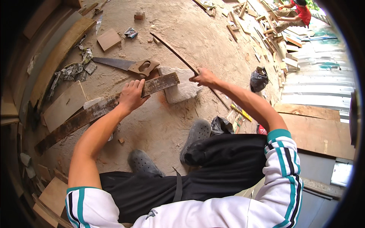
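My left hand [132, 95] is closed over the upper part of a long, worn, dark-stained wooden beam [95, 113]. The beam's far end rests on a whitish block [180, 94], and its other end runs down to the lower left. In my right hand [205, 77] is a long, thin, dark bar [173, 51], gripped partway along and slanting across beyond the block. Whether the bar is metal or wood I cannot tell. A handsaw [143, 68] with a wooden handle lies on the ground just beyond my left hand.
Wood planks [64, 57] and crumpled paper [74, 72] lie at left. A black plastic bag [259, 79], a yellow level-like tool [241, 112] and corrugated metal sheets [311, 81] are at right. Another person in red [303, 14] sits by scrap wood at far right.
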`<state>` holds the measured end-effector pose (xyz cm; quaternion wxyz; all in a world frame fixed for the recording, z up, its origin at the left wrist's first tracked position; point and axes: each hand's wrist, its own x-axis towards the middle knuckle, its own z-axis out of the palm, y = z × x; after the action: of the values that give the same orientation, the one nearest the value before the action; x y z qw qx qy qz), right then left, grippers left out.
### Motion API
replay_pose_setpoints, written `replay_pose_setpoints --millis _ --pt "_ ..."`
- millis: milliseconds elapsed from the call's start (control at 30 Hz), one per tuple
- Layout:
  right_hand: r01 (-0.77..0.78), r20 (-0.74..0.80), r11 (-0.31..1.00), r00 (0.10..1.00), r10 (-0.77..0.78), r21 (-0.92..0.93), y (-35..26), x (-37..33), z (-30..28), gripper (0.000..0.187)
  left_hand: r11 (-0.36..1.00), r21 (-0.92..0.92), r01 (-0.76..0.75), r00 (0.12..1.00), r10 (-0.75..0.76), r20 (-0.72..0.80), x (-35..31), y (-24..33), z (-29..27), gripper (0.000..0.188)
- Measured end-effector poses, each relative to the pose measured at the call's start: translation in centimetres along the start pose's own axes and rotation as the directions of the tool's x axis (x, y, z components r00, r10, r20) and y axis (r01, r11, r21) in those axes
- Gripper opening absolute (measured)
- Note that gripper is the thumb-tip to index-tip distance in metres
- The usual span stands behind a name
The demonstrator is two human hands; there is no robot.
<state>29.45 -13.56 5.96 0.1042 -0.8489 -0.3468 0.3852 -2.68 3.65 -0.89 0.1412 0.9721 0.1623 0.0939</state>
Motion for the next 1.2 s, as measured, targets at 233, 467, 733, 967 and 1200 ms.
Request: replay_pose_setpoints --millis 233,467,733,967,1200 --pt "0.054 -0.025 0.987 0.998 -0.051 0.15 -4.4 1.4 5.4 0.034 0.998 0.055 0.012 1.0 -0.012 0.0 -0.1 0.0 0.2 0.076" --pt "0.289 0.038 0.926 0.951 -0.307 0.243 -8.0 -5.0 10.4 0.035 0.996 0.085 0.039 0.998 -0.043 0.048 0.2 0.4 0.2 0.077" --pt "0.719 0.243 0.651 0.695 -0.677 -0.244 -2.3 -0.8 7.9 0.07 0.985 0.147 -0.09 0.994 0.097 -0.042 0.7 1.2 0.6 0.087" --pt "0.445 -0.11 0.886 0.881 -0.459 -0.134 3.6 2.8 3.8 0.045 0.933 0.335 0.133 0.983 -0.168 0.078 0.2 2.7 0.8 0.1" --pt "0.354 -0.05 0.898 0.934 -0.354 0.261 0.7 3.0 5.3 0.023 0.809 0.36 0.465 0.844 -0.528 0.098 1.4 6.0 2.1 0.095"
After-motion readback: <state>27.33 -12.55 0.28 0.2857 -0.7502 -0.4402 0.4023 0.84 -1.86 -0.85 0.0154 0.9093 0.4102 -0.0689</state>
